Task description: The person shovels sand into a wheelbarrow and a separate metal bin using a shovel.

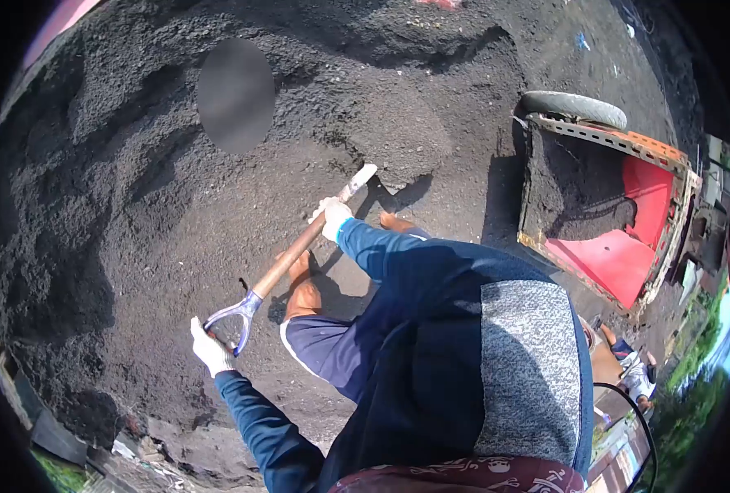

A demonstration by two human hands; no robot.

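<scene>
A shovel with a wooden shaft (299, 251) slants across the middle of the head view. My left hand (213, 349), in a white glove, is closed around its D-shaped grip (238, 316). Further along, my gloved right hand (332, 218) wraps round the shaft near its pale socket (361, 178). The shovel's blade is hard to make out; the socket end is low beside a mound of dark, gritty sand (398, 131). My bare lower leg (303, 287) shows behind the shaft.
At the right stands a cart with a perforated metal frame (611, 135), red inner panels (619, 263) and dark sand (574, 181) inside. Its wheel (578, 107) is on the far side. Another person (636, 370) is at the lower right. Sand banks rise at the left.
</scene>
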